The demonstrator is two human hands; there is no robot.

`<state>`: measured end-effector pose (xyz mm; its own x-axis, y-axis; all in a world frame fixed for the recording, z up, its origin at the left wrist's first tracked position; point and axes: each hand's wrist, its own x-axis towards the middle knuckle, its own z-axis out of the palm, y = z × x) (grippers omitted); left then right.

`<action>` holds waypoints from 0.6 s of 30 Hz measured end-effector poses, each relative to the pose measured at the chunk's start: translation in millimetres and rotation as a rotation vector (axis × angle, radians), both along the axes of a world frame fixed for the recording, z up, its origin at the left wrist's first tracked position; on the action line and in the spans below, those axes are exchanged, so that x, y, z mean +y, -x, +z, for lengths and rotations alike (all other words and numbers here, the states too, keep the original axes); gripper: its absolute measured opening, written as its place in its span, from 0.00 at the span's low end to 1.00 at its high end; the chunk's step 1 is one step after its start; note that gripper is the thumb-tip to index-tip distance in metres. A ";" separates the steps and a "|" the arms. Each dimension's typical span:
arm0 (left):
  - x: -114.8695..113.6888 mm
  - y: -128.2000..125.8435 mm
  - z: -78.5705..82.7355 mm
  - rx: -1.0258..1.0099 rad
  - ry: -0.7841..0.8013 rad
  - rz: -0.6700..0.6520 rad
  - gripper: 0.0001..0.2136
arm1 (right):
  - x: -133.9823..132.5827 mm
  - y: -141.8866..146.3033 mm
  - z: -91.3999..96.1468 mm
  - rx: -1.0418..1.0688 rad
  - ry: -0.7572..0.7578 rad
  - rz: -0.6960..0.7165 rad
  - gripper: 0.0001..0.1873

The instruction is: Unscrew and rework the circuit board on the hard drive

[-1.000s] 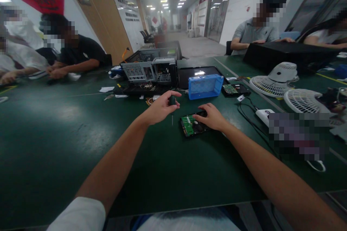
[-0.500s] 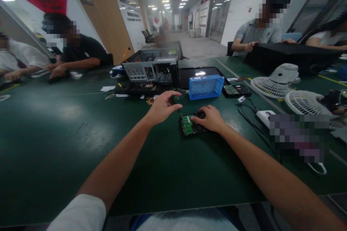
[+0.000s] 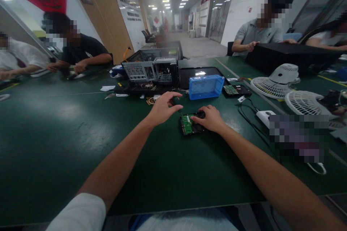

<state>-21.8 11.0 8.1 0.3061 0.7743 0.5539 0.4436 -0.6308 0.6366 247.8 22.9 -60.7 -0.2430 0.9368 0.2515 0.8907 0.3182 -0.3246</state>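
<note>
A hard drive (image 3: 187, 127) lies on the green table with its green circuit board facing up. My right hand (image 3: 211, 118) is closed on its right part, the thumb resting on top near the board. My left hand (image 3: 164, 108) grips a dark screwdriver (image 3: 177, 102) between thumb and fingers. The screwdriver's thin shaft points down to the drive's upper left corner; whether the tip sits in a screw is too small to tell. Just beyond my hands stands a blue plastic bin (image 3: 206, 87), tipped on its side.
An opened computer case (image 3: 150, 70) stands behind my left hand. A second hard drive (image 3: 236, 90) lies right of the bin. Further right are a white power strip (image 3: 264, 115), dark cables and fan parts (image 3: 273, 79). Several people sit around the table, one holding a black case (image 3: 290, 56).
The screwdriver's handle shows more plainly between my left fingers, while both my hands and the drive stay in place. At the left, a person in black has shifted their hands.
</note>
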 end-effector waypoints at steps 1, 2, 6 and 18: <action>0.1 0.3 -0.1 0.002 0.000 -0.001 0.20 | 0.1 0.0 0.0 0.000 0.002 0.001 0.35; -0.1 0.2 0.3 0.005 0.001 -0.003 0.20 | 0.2 0.0 0.0 -0.001 0.004 0.001 0.35; -6.2 -3.5 9.0 0.056 -0.026 0.006 0.20 | 0.5 0.1 0.0 -0.006 0.007 0.001 0.36; -18.1 -11.2 22.4 -0.076 0.015 -0.050 0.13 | 0.6 3.1 1.3 0.002 0.020 -0.039 0.36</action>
